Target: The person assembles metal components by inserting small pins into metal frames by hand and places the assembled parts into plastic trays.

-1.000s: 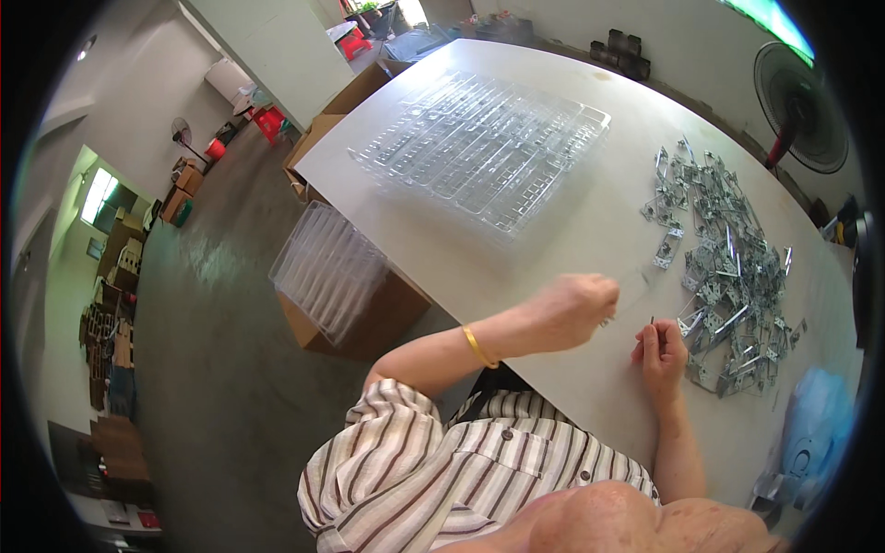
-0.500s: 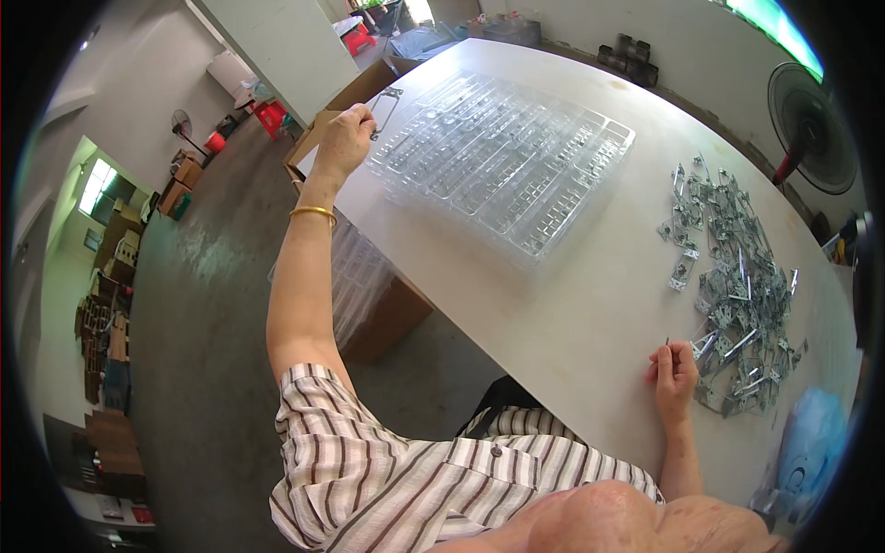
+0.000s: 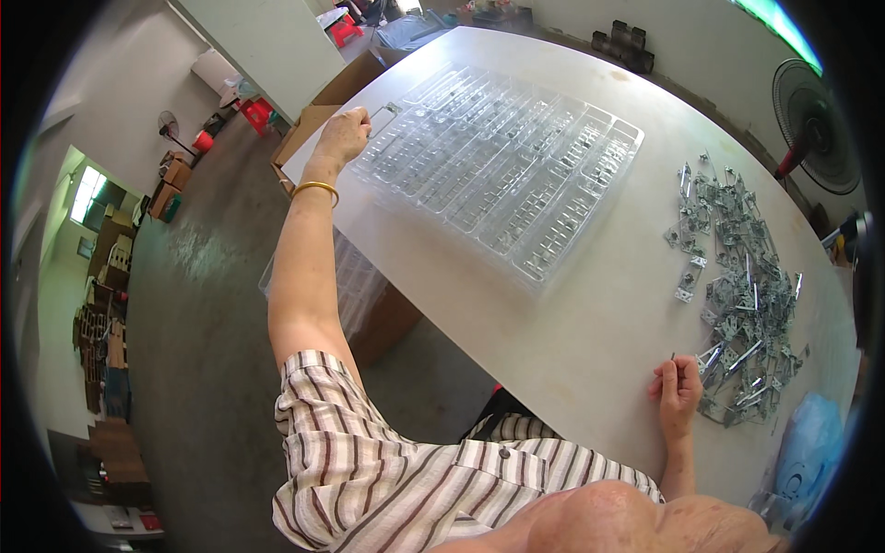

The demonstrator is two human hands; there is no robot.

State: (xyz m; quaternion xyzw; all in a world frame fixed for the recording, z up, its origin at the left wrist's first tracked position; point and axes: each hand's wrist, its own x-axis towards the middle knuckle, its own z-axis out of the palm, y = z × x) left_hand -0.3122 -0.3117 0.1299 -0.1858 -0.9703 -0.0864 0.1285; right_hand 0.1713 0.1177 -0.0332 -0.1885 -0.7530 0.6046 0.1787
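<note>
My left hand (image 3: 342, 138) is closed in a pinch on a thin metal bracket (image 3: 391, 108) with a wire-like frame. It reaches over the far-left edge of a clear plastic tray (image 3: 516, 241). Rows of small metal parts fill the tray's long compartments, and more clear layers seem stacked beneath. At the near right, my right hand (image 3: 679, 392) has its fingertips pressed together on a small dark piece, too small to name. Beside that hand spreads a loose pile of metal brackets (image 3: 737, 286), some with shiny rods.
The white table (image 3: 442, 286) curves away ahead. More clear trays (image 3: 355, 286) and a cardboard box (image 3: 392, 327) are below its left edge. A blue plastic bag (image 3: 811, 442) lies at the near right. A black fan (image 3: 813, 124) stands beyond the right side.
The bracket in my left hand has come down closer to the tray and lies flatter. My right hand keeps its pinch near the pile. The whole view has shifted slightly.
</note>
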